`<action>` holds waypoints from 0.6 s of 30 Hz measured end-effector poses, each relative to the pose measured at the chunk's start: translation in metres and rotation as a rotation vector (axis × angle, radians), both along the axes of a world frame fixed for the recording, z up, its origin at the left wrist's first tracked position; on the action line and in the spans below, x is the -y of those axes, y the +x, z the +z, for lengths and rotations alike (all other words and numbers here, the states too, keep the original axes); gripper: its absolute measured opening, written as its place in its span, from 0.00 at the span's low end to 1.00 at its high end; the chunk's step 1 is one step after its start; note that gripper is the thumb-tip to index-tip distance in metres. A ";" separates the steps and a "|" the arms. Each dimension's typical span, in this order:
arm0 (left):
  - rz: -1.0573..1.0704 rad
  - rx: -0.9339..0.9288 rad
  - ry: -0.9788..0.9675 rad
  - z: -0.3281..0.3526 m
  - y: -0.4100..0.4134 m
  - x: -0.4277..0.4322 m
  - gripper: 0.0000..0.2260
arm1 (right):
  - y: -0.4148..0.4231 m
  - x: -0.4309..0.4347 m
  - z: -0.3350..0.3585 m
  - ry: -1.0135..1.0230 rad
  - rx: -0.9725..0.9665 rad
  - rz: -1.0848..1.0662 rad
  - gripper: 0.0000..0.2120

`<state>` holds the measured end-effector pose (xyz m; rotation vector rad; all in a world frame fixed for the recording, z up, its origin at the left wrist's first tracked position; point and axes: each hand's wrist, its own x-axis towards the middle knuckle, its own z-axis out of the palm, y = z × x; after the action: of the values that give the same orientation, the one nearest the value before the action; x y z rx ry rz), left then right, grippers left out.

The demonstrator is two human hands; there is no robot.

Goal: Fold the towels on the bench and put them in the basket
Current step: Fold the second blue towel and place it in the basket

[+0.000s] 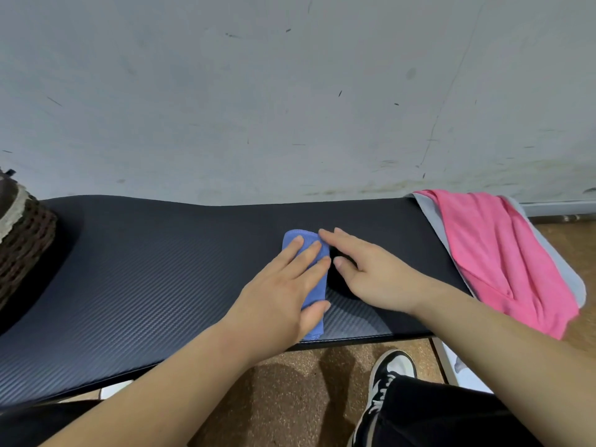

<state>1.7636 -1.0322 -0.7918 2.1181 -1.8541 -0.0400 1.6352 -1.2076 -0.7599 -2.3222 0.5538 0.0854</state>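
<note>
Head view, single entry.

- Blue towel [315, 290]: small, folded into a narrow strip that runs from the far side toward the near edge. It lies flat on the surface, right of centre, its near end at the front edge. The fabric is soft and periwinkle blue, with a stitched hem showing at the far end. Much of it is covered by a hand.
- Left hand [283, 295]: laid palm down on the blue towel, fingers straight and spread, thumb resting near the towel's lower end. It presses and grips nothing.
- Right hand [364, 269]: fingers extended and relaxed, thumb apart. The fingertips touch the far right corner of the blue towel; the palm is over the surface just beside it. It holds nothing.
- Surface [161, 253]: long padded bench, black with a fine ribbed weave pattern, set against the wall.
- Pink towel [493, 253]: unfolded and rumpled, draped over the right end of the surface and hanging past the front edge. Well apart from the blue towel.
- Grey towel [433, 224]: spread beneath the pink one, showing only along its borders.
- Basket [29, 237]: dark brown, woven, with a pale lining at the rim. It stands at the far left end of the surface, cut off by the frame.
- Wall [290, 91]: pale grey, scuffed.
- Floor [290, 375]: brown, speckled.
- Shoe [392, 371]: black and white, on the floor below the surface.
</note>
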 end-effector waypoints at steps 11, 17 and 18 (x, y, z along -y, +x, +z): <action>0.400 -0.275 0.268 0.036 0.006 -0.016 0.22 | 0.013 0.001 0.004 -0.118 0.016 -0.083 0.17; 0.271 -0.042 0.221 0.042 0.016 -0.040 0.34 | 0.018 -0.015 0.016 -0.225 0.021 0.261 0.38; 0.252 -0.030 0.205 0.042 0.018 -0.047 0.34 | 0.020 -0.021 0.017 -0.244 0.003 0.290 0.38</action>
<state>1.7818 -0.9850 -0.7495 2.4605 -1.6123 -0.2095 1.6555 -1.1870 -0.7430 -2.6275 0.2317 0.1593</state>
